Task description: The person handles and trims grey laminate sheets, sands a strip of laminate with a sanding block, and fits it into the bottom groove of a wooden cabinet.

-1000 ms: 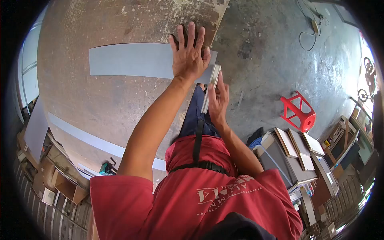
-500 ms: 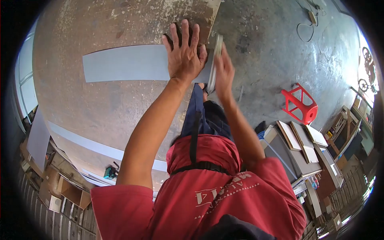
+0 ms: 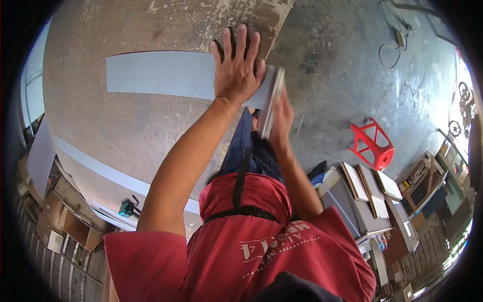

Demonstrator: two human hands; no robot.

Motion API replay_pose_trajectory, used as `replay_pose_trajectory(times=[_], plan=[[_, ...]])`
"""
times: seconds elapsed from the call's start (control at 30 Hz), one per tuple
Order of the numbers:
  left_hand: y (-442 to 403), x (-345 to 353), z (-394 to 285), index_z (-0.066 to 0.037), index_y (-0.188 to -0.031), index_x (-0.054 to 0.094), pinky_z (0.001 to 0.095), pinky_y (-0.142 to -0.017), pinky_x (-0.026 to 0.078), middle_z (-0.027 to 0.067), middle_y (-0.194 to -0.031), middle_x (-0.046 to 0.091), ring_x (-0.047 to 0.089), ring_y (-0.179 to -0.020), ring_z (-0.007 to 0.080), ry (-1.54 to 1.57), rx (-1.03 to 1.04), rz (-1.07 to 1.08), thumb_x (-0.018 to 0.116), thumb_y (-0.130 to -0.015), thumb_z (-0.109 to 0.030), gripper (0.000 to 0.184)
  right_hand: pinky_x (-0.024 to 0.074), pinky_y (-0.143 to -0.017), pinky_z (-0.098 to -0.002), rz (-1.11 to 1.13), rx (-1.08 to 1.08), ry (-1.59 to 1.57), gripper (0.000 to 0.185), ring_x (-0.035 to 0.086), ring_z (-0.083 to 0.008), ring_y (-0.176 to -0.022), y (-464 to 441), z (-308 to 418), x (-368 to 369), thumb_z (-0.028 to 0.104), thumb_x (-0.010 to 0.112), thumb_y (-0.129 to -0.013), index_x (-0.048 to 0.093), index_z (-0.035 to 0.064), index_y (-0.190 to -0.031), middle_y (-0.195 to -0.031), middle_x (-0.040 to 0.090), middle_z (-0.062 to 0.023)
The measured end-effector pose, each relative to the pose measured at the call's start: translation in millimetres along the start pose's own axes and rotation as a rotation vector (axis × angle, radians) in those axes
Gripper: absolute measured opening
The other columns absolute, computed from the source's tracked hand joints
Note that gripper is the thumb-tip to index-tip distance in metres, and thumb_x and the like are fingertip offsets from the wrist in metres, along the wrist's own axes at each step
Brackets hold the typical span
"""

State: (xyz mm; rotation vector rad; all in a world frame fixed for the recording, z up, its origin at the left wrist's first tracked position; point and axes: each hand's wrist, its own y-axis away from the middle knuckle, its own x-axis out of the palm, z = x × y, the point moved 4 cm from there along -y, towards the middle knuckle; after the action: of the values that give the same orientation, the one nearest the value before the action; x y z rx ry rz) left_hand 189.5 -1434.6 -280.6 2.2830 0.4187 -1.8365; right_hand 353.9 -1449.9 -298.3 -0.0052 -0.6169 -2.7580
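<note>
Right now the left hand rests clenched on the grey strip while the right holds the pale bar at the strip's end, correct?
No, the head view shows the left hand open on the grey strip, fingers spread; the rest stands.

1 head-worn camera faces forward and down over the near tabletop (image 3: 121,123) and farther floor (image 3: 334,83).

A scuffed brown table (image 3: 126,126) bears a grey board (image 3: 156,73), its right end jutting past the edge, a long pale strip (image 3: 100,163) and a teal tool (image 3: 128,209). A red stool (image 3: 382,155) and a cord (image 3: 400,39) rest on the grey floor (image 3: 332,90).
</note>
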Motion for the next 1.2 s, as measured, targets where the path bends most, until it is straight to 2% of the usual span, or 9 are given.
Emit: replay_pose_trajectory(times=[0.13, 0.2, 0.43, 0.63, 0.8, 0.9, 1.0, 1.1, 1.2], plan=[[2, 1, 0, -0.013, -0.152, 0.033, 0.0678, -0.111, 0.020, 0.0165, -0.159, 0.025, 0.021, -0.144, 0.0472, 0.004, 0.008, 0.001, 0.049, -0.095, -0.036, 0.064, 0.0301, -0.112, -0.0326, -0.003, 0.057, -0.017, 0.049, 0.046, -0.0235, -0.132, 21, -19, -4, 0.015, 0.047, -0.099, 0.044, -0.0024, -0.145, -0.147, 0.048, -0.0136], [6, 1, -3, -0.013, -0.152, 0.033, 0.0678, -0.111, 0.020, 0.0165, -0.159, 0.024, 0.021, -0.144, 0.0471, 0.004, 0.007, 0.015, 0.048, -0.095, -0.036, 0.064, 0.0307, -0.112, -0.0316, 0.098, -0.127, -0.012, 0.048, 0.047, -0.0206, -0.131, -46, 30, 9, 0.013, 0.047, -0.100, 0.044, -0.0008, -0.146, -0.147, 0.049, -0.0117], [0, 0, 0, -0.016, -0.154, 0.029, 0.0668, -0.113, 0.019, 0.0156, -0.160, 0.021, 0.019, -0.144, 0.0471, 0.006, -0.004, 0.037, 0.050, -0.094, -0.037, 0.067, 0.0309, -0.111, -0.0316, 0.013, -0.056, 0.000, 0.047, 0.045, -0.0196, -0.134, 44, -13, -2, 0.012, 0.048, -0.100, 0.046, -0.0017, -0.144, -0.146, 0.049, -0.0129], [2, -1, -3, -0.015, -0.154, 0.030, 0.0676, -0.112, 0.017, 0.0160, -0.161, 0.020, 0.018, -0.145, 0.0474, -0.035, 0.002, 0.045, 0.051, -0.093, -0.037, 0.067, 0.0343, -0.109, -0.0326, 0.072, -0.137, -0.015, 0.045, 0.047, -0.0210, -0.131, -58, 31, 7, 0.012, 0.051, -0.100, 0.048, -0.0032, -0.142, -0.145, 0.050, -0.0145], [3, -1, -3, -0.014, -0.153, 0.032, 0.0665, -0.113, 0.019, 0.0167, -0.159, 0.024, 0.020, -0.144, 0.0468, 0.023, -0.003, 0.023, 0.051, -0.094, -0.032, 0.064, 0.0426, -0.100, -0.0309, -0.031, -0.092, 0.156, 0.050, 0.056, -0.0191, -0.117, 22, -17, -5, 0.013, 0.055, -0.096, 0.047, -0.0031, -0.143, -0.133, 0.058, -0.0132], [3, -3, -5, -0.014, -0.153, 0.031, 0.0663, -0.113, 0.019, 0.0166, -0.160, 0.023, 0.020, -0.144, 0.0469, -0.027, -0.002, 0.048, 0.050, -0.094, -0.032, 0.064, 0.0490, -0.089, -0.0292, -0.048, -0.116, 0.026, 0.053, 0.061, -0.0171, -0.103, -36, -13, -3, 0.024, 0.058, -0.096, 0.048, -0.0004, -0.143, -0.115, 0.064, -0.0097], [1, -3, -5, -0.014, -0.153, 0.031, 0.0662, -0.113, 0.019, 0.0166, -0.159, 0.023, 0.021, -0.143, 0.0467, -0.038, 0.014, 0.027, 0.049, -0.094, -0.033, 0.064, 0.0536, -0.080, -0.0331, 0.069, 0.337, -0.686, 0.058, 0.063, -0.0202, -0.098, -23, -19, 1, 0.046, 0.052, -0.098, 0.050, 0.0049, -0.138, -0.112, 0.064, -0.0087], [2, -2, -2, -0.014, -0.153, 0.031, 0.0666, -0.113, 0.019, 0.0166, -0.159, 0.023, 0.022, -0.143, 0.0466, -0.023, 0.003, 0.014, 0.048, -0.095, -0.033, 0.064, 0.0510, -0.090, -0.0366, 0.101, 0.377, -0.793, 0.054, 0.063, -0.0244, -0.107, 32, -24, -4, 0.040, 0.040, -0.103, 0.040, 0.0040, -0.144, -0.131, 0.057, -0.0102], [5, 0, -3, -0.015, -0.153, 0.030, 0.0672, -0.112, 0.019, 0.0166, -0.160, 0.022, 0.021, -0.143, 0.0466, -0.013, 0.018, 0.019, 0.048, -0.095, -0.033, 0.064, 0.0531, -0.081, -0.0348, 0.211, 0.315, -0.927, 0.048, 0.064, -0.0204, -0.097, -18, -51, -19, 0.042, 0.039, -0.103, 0.051, 0.0068, -0.134, -0.118, 0.062, -0.0082]])
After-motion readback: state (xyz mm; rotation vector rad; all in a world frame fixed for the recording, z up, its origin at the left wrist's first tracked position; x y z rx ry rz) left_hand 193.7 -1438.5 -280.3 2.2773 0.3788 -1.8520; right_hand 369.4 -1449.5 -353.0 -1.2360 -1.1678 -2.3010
